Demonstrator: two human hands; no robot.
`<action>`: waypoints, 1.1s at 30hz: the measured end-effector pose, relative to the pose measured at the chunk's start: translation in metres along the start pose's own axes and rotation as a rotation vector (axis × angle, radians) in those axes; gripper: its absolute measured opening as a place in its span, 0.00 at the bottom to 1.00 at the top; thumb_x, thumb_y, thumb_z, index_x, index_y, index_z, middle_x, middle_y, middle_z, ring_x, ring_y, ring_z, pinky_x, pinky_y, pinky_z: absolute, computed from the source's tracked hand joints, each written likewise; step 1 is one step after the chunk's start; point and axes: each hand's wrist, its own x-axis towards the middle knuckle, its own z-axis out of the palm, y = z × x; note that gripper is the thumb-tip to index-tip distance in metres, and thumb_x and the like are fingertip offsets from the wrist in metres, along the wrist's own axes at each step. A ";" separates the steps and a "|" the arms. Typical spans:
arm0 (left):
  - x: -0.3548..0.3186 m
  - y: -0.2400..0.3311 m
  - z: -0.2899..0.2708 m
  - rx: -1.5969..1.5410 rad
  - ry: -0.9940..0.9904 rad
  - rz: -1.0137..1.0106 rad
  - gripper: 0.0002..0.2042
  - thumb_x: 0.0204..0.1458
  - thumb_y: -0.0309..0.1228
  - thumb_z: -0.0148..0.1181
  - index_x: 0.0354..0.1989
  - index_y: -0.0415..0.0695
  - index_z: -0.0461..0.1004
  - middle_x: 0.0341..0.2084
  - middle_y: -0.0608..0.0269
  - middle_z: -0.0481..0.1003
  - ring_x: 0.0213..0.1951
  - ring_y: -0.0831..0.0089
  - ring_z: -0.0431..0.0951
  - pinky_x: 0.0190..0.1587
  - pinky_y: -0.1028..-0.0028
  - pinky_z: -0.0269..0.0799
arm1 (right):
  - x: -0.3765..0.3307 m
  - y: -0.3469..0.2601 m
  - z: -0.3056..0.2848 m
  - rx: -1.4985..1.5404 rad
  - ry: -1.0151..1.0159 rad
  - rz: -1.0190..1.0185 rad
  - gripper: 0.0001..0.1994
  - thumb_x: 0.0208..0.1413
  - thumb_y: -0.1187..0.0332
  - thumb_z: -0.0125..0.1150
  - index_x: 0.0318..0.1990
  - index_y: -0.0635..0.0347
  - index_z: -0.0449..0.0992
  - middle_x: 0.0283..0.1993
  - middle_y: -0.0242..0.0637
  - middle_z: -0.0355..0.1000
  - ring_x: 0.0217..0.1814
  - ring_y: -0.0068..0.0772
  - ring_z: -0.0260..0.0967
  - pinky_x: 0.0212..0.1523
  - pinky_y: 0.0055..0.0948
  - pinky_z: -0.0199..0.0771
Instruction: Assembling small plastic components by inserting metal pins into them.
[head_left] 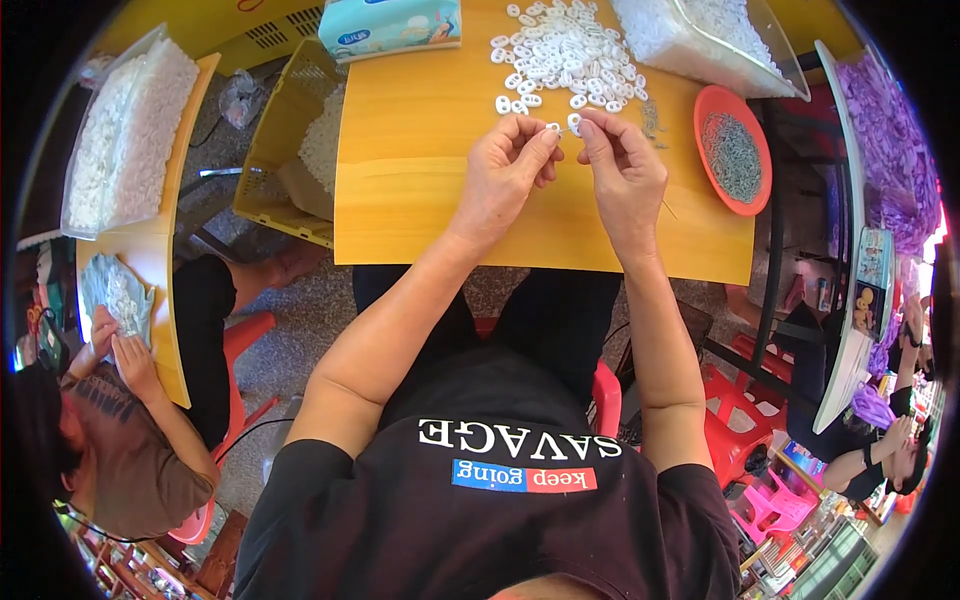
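Observation:
Above the far half of the table (pixel 420 200), both my hands are raised close together, fingertips pinched. My left hand (pixel 505 175) is closed on a small white plastic piece (pixel 552 128). Between the thumb and forefinger of my right hand (pixel 622 180) is a white oval plastic piece (pixel 574 121) with holes in it. A thin metal bit spans the small gap between the two pieces; its exact shape is too small to make out. Just beyond my fingers lies a loose heap of white oval two-holed pieces (pixel 570 50).
A red bowl (pixel 766 180) of small grey metal parts stands at right, with a few loose ones (pixel 652 122) beside the heap. A clear bin (pixel 790 75) and a blue tissue pack (pixel 390 28) sit at the back. Left are a yellow crate (pixel 262 190) and a seated co-worker (pixel 140 440).

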 end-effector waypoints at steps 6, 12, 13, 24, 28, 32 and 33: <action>0.001 0.001 0.001 -0.016 0.003 -0.008 0.06 0.60 0.30 0.55 0.37 0.40 0.71 0.27 0.65 0.74 0.26 0.82 0.70 0.31 0.81 0.65 | 0.000 0.002 0.002 -0.041 0.024 -0.125 0.05 0.54 0.77 0.63 0.38 0.67 0.78 0.33 0.37 0.76 0.29 0.22 0.72 0.30 0.21 0.72; 0.001 0.001 -0.001 -0.024 0.000 -0.011 0.06 0.60 0.29 0.56 0.38 0.39 0.71 0.27 0.65 0.74 0.27 0.82 0.71 0.31 0.81 0.65 | -0.002 0.005 0.007 -0.047 0.027 -0.119 0.05 0.54 0.77 0.63 0.38 0.67 0.78 0.31 0.38 0.76 0.28 0.23 0.71 0.29 0.22 0.72; 0.001 0.000 -0.001 -0.036 0.004 -0.011 0.06 0.60 0.29 0.56 0.38 0.39 0.71 0.27 0.65 0.74 0.27 0.82 0.71 0.31 0.81 0.65 | -0.002 0.005 0.009 -0.048 0.029 -0.118 0.05 0.54 0.77 0.63 0.38 0.67 0.78 0.31 0.38 0.76 0.28 0.23 0.71 0.29 0.22 0.72; 0.002 -0.004 0.003 -0.095 0.001 -0.035 0.05 0.56 0.28 0.61 0.37 0.41 0.73 0.26 0.70 0.73 0.27 0.83 0.71 0.31 0.82 0.66 | -0.001 0.004 0.001 -0.013 0.032 -0.083 0.05 0.54 0.78 0.62 0.38 0.67 0.78 0.32 0.38 0.76 0.31 0.22 0.72 0.32 0.22 0.72; 0.002 0.001 -0.005 -0.173 0.016 -0.052 0.06 0.55 0.28 0.61 0.36 0.41 0.73 0.25 0.69 0.73 0.26 0.82 0.71 0.31 0.81 0.66 | 0.000 0.001 0.006 0.006 -0.002 -0.124 0.06 0.53 0.78 0.63 0.38 0.67 0.78 0.31 0.38 0.75 0.31 0.24 0.72 0.33 0.22 0.73; 0.004 0.000 -0.002 -0.222 -0.009 -0.071 0.06 0.55 0.29 0.62 0.35 0.40 0.73 0.25 0.67 0.74 0.26 0.81 0.71 0.31 0.80 0.66 | 0.001 -0.001 0.003 -0.018 -0.010 -0.172 0.05 0.52 0.79 0.63 0.37 0.67 0.78 0.31 0.38 0.75 0.30 0.26 0.73 0.32 0.23 0.73; 0.004 0.000 -0.002 -0.229 -0.025 -0.081 0.06 0.55 0.29 0.62 0.35 0.40 0.73 0.25 0.67 0.74 0.26 0.81 0.71 0.31 0.80 0.66 | 0.001 -0.001 0.004 -0.018 -0.010 -0.170 0.05 0.52 0.79 0.63 0.37 0.67 0.78 0.31 0.38 0.75 0.30 0.26 0.73 0.32 0.23 0.73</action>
